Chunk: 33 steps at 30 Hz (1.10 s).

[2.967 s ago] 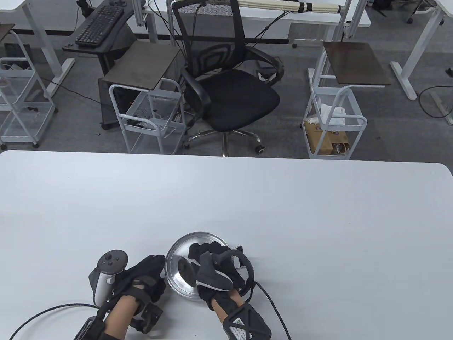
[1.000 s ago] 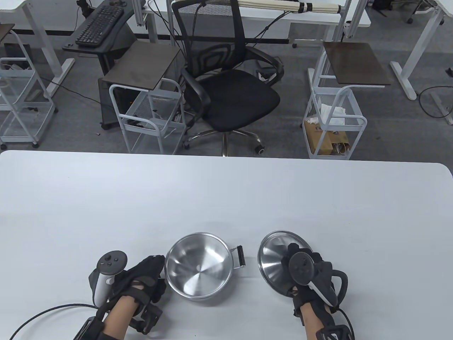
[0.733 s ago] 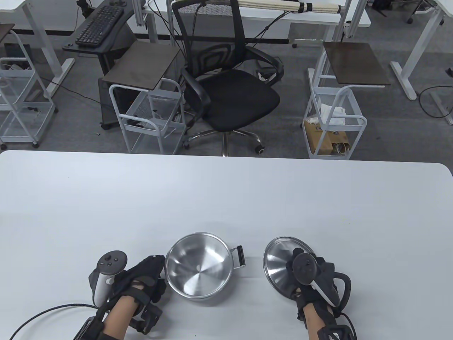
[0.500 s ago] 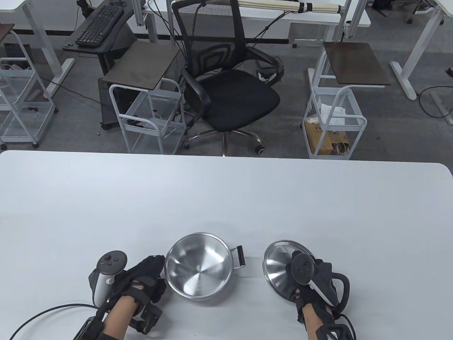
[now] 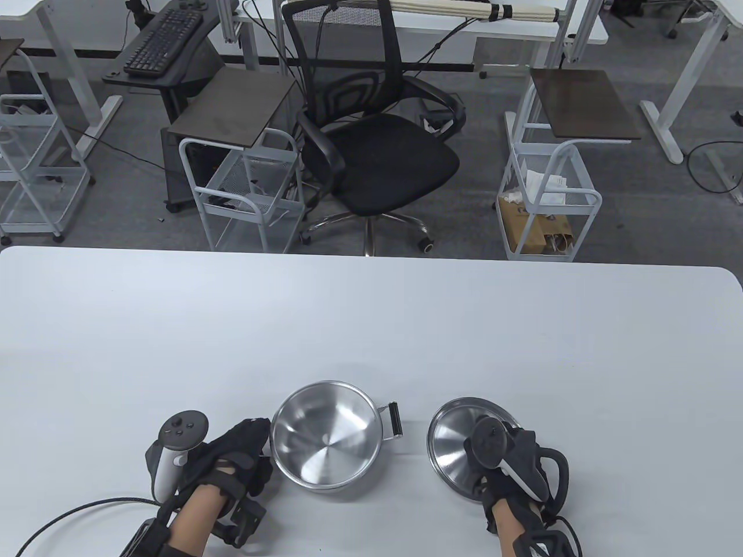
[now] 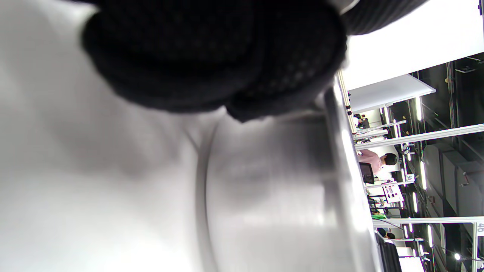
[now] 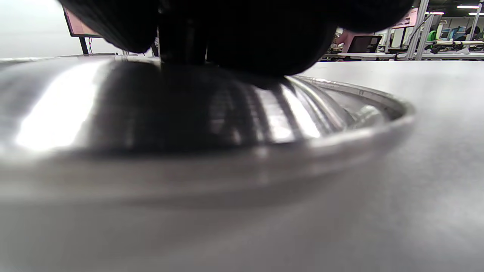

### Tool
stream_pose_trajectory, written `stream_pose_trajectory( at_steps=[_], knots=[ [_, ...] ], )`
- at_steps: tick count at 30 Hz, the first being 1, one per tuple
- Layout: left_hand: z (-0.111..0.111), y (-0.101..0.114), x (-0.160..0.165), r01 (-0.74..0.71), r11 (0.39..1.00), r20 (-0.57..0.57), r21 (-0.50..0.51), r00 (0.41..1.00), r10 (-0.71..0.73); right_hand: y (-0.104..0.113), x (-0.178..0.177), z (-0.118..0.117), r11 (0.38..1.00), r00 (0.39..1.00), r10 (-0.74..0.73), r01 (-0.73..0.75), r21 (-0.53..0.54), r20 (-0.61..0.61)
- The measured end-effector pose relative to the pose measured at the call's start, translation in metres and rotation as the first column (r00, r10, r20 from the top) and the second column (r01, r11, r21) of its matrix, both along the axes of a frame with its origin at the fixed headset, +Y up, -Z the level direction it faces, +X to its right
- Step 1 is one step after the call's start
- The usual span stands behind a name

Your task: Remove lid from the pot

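The steel pot (image 5: 325, 435) stands open on the white table (image 5: 371, 325), its black right handle (image 5: 395, 419) pointing right. My left hand (image 5: 255, 444) holds the pot's left side; its fingers (image 6: 211, 56) lie against the pot wall (image 6: 264, 181) in the left wrist view. The steel lid (image 5: 455, 438) lies dome up on the table to the right of the pot, apart from it. My right hand (image 5: 493, 464) is over the lid's middle and grips it there; the knob is hidden under the hand. The right wrist view shows the lid's rim (image 7: 264, 151) low on the table under my fingers (image 7: 245, 34).
An office chair (image 5: 377, 145) and wire carts (image 5: 249, 191) stand on the floor beyond the table's far edge. Cables trail from both wrists at the table's near edge.
The right hand lifted the lid off the pot, carried it right and lowered it to the table. In the last half second it shifted slightly left. The left hand and pot stayed put.
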<state>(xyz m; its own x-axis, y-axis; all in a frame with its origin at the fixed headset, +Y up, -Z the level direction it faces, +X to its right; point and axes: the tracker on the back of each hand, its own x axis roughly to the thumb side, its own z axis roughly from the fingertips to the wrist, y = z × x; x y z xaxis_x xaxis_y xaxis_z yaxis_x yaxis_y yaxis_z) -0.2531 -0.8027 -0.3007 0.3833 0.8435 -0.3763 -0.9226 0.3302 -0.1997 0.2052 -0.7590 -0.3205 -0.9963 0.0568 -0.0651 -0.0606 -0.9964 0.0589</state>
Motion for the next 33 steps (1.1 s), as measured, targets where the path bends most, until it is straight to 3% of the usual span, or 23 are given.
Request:
stream_pose_trajectory(
  at_steps=[8,13,16,20,23,26,33],
  knots=[
    [0.0,0.0,0.0,-0.001,1.0,0.0,-0.001,1.0,0.001,-0.003,-0.004,0.002,0.999,1.0,0.013,-0.013,-0.029,-0.002],
    [0.002,0.0,-0.002,-0.004,1.0,-0.009,-0.003,1.0,0.004,-0.002,0.001,0.005,0.997,0.997,-0.073,0.074,-0.015,0.035],
    [0.005,0.005,-0.009,0.024,0.999,-0.068,0.02,0.997,-0.023,0.001,0.005,0.009,0.987,0.985,-0.16,0.161,-0.013,0.067],
    [0.011,0.022,-0.019,0.123,0.983,-0.194,0.136,0.976,-0.095,0.009,0.008,0.014,0.977,0.975,-0.211,0.208,0.053,0.071],
    [0.013,0.043,-0.019,0.233,0.922,-0.221,0.31,0.961,-0.168,0.02,0.006,0.019,0.944,0.949,-0.316,0.313,0.108,0.01],
    [0.017,0.061,-0.012,0.304,0.858,-0.24,0.415,0.946,-0.219,0.029,0.0,0.024,0.908,0.914,-0.397,0.404,0.112,-0.082],
    [0.038,0.102,0.019,0.411,0.624,-0.213,0.665,0.905,-0.369,0.05,-0.024,0.041,0.862,0.855,-0.423,0.481,0.158,-0.3]
  ],
)
